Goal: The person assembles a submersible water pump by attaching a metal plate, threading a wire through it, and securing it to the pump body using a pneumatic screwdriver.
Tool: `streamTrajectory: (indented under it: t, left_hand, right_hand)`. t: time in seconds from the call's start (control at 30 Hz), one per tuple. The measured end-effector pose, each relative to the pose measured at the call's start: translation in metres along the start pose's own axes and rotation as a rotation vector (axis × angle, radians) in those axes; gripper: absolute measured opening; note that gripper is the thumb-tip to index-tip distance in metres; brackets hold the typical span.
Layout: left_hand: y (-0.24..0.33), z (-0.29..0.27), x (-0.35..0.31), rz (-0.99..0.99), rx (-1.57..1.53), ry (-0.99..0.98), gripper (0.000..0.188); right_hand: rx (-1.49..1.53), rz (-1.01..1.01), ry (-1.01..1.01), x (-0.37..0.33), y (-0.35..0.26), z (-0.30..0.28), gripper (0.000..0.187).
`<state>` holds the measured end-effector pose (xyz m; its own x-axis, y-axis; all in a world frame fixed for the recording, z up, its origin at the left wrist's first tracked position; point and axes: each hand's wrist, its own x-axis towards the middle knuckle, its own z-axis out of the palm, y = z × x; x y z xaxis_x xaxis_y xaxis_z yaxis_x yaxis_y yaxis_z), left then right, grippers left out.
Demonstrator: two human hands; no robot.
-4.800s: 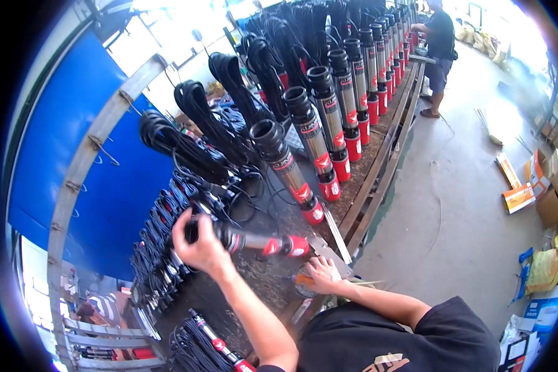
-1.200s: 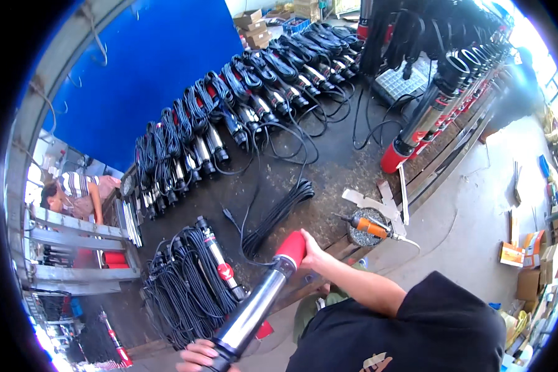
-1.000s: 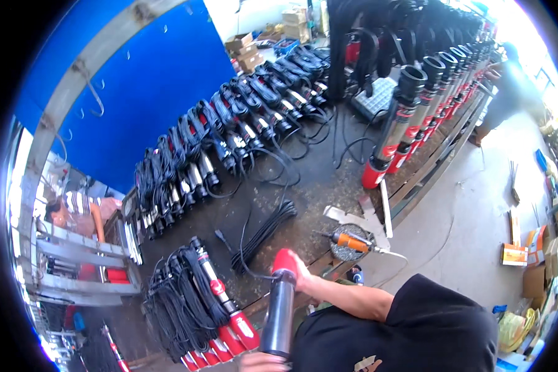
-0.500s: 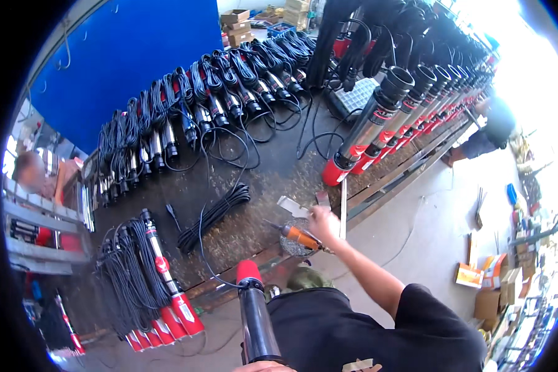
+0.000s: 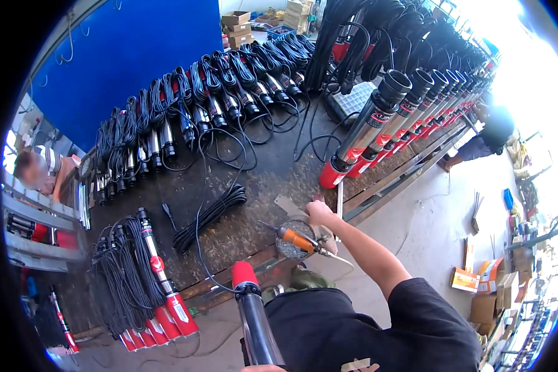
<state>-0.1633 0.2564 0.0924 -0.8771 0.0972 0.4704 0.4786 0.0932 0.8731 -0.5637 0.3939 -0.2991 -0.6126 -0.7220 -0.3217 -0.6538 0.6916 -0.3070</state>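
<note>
My left hand (image 5: 263, 368) shows only in part at the lower edge, closed round the near end of a submersible pump (image 5: 258, 322). This steel cylinder slants away from me with its red cap (image 5: 244, 273) toward the table, and a black cable runs from it. My right hand (image 5: 319, 212) is closed at the table's near edge, beside a flat metal plate (image 5: 289, 208). A small brownish piece (image 5: 318, 197) shows just beyond its fingers; what they grip is hidden. Close by, an orange power screwdriver (image 5: 297, 238) lies across a round dish of small metal parts (image 5: 286, 248).
A coiled black cable (image 5: 211, 217) lies mid-table (image 5: 263, 186). Pumps with bundled cables (image 5: 217, 111) line the far side. Upright pumps (image 5: 369, 133) stand at right, and several lie at near left (image 5: 167, 291). Other people are at far left (image 5: 37, 173) and right (image 5: 496, 130).
My right hand has moved slightly forward over the small brownish piece, and its fingers look more closed. The pump stays in my left hand. The view has shifted a little.
</note>
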Motion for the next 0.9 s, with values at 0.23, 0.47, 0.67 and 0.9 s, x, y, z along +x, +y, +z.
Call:
streamTrajectory:
  t: [0.23, 0.47, 0.67, 0.9]
  left_hand:
    - [-0.007, -0.005, -0.008, 0.002, -0.127, 0.033, 0.027]
    - [-0.021, -0.012, -0.009, 0.053, -0.28, 0.031, 0.028]
    - [-0.053, -0.011, -0.039, -0.105, -0.003, 0.476, 0.016]
    - [-0.224, -0.039, -0.143, -0.789, 0.042, 1.405, 0.021]
  right_hand:
    - [0.319, 0.159, 0.238, -0.045, 0.008, -0.042, 0.027]
    - [0.255, 0.35, 0.284, -0.082, 0.04, 0.006, 0.031]
    - [0.268, 0.445, 0.307, -0.085, 0.033, 0.008, 0.026]
    - [0.469, 0.005, 0.846, -0.129, -0.061, -0.062, 0.008]
